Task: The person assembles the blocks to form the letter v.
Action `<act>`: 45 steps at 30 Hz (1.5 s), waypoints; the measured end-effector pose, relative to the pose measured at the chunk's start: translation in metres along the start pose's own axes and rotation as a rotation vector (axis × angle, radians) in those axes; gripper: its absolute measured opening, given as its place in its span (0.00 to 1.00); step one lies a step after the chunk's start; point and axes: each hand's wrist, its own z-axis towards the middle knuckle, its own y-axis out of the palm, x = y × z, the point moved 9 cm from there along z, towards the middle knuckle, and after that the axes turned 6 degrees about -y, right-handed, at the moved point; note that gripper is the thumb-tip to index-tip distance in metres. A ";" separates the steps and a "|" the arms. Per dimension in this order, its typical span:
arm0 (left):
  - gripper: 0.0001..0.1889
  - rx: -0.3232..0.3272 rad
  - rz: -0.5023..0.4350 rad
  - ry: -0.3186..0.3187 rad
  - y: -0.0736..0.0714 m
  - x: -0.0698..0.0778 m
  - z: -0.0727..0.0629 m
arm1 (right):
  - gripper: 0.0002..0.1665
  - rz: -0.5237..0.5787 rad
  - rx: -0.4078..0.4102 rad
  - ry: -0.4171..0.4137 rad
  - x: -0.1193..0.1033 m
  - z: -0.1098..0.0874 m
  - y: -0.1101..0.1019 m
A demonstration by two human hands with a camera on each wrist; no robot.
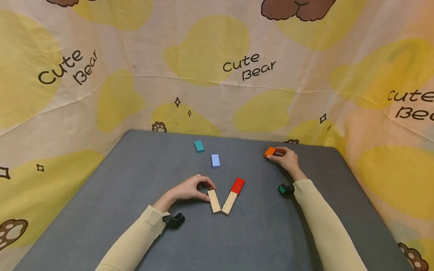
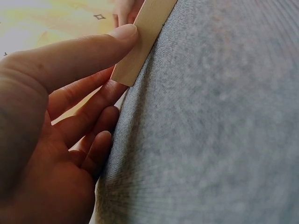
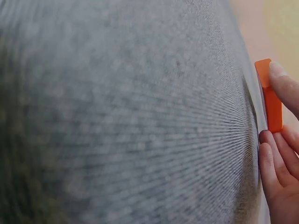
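My left hand (image 1: 190,189) pinches a plain wooden block (image 1: 214,201) between thumb and fingers; the left wrist view shows the thumb on the near face of this block (image 2: 145,42). The block's lower end meets a second, speckled wooden block (image 1: 229,203), and together they form a V on the table. A red block (image 1: 237,185) sits end to end with the speckled one at its far end. Toward the table's far right, my right hand (image 1: 287,160) holds an orange block (image 1: 269,151), gripped by thumb and fingertips in the right wrist view.
A teal block (image 1: 199,146) and a light blue block (image 1: 215,160) lie on the grey table (image 1: 257,233), beyond the V. Behind the table's far edge hangs a patterned yellow and cream cloth (image 1: 203,49). Each wrist wears a dark band.
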 end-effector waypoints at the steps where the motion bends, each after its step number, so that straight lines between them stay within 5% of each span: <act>1: 0.18 -0.001 -0.004 -0.002 0.000 0.000 0.000 | 0.42 0.002 0.003 -0.004 -0.001 0.000 0.000; 45: 0.18 0.003 0.006 0.009 -0.001 0.000 0.003 | 0.44 0.020 -0.001 -0.091 -0.034 -0.025 -0.003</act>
